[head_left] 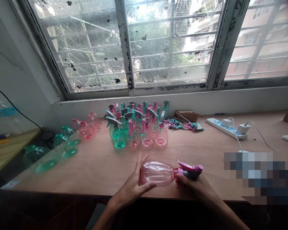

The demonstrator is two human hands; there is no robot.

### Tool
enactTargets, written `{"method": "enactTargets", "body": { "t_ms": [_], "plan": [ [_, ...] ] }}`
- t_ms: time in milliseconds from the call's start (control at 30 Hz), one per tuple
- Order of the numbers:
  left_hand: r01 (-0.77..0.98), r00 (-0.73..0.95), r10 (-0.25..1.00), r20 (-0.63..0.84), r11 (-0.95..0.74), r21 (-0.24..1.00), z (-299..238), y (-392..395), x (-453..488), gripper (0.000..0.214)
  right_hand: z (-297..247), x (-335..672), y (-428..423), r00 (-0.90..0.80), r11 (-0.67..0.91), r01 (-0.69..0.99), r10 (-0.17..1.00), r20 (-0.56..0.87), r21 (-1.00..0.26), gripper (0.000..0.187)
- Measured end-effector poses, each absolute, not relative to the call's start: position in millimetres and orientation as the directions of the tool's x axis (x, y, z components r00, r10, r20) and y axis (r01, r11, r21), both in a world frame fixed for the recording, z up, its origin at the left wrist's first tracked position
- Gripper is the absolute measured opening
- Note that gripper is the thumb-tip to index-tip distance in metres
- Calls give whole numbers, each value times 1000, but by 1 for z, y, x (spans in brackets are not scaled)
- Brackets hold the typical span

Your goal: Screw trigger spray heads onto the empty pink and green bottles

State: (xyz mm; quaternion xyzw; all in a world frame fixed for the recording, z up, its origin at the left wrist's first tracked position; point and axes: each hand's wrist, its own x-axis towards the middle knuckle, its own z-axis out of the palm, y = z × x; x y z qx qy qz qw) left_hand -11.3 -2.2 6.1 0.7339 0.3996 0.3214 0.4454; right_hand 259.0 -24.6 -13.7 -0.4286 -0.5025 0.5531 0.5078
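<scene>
A clear pink spray bottle [157, 172] lies sideways between my hands above the front of the table, its pink-and-black spray head [192, 171] pointing right. My left hand [134, 182] cups the bottle's base, with the thumb along the near side. At the neck, my right hand [194, 183] has its fingers closed around the collar under the spray head. The head sits on the bottle's neck; how tightly it is screwed cannot be seen. Beyond them stand several green and pink spray bottles [119, 137] with heads on, grouped close together.
Headless green bottles [65, 147] and pink bottles [86, 131] stand along the table's left side. Loose spray heads [182, 124] lie in a pile before a brown box [187, 115]. A white power strip [226, 128] with plugged-in chargers and cables is at right.
</scene>
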Motion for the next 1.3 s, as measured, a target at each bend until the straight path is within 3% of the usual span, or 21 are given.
{"method": "enactTargets", "body": {
  "t_ms": [100,167,300,367,500,700,900,1100,1300],
  "plan": [
    [363,494,862,114,-324,874,6,-3,-9,130,-16,259,-23,-120,9,-179,992,31,-984,42],
    [354,497,860,118,-325,877,3,-2,-9,131,-17,258,-23,-114,11,-171,993,31,-985,44],
    [275,462,878,123,-274,922,0,3,-15,78,-16,256,-25,-76,6,-128,997,16,-992,44],
    [267,452,883,125,-268,926,2,3,-17,69,-15,257,-25,-82,12,-126,996,22,-992,45],
    [290,452,879,154,-308,906,8,1,-14,89,-15,261,-22,-64,17,-172,998,28,-985,46],
    [189,430,877,216,-321,928,1,3,-10,114,-18,260,-21,-51,18,-192,998,28,-981,44],
    [250,453,858,241,-382,890,-2,0,-13,98,-18,259,-24,-8,4,-215,1000,6,-977,44],
    [292,442,877,189,-340,894,5,-5,-13,100,-20,266,-21,-102,30,-163,994,47,-986,43],
    [305,450,868,210,-371,877,2,-5,-14,95,-20,266,-21,-64,30,-210,997,44,-977,44]
  ]
}}
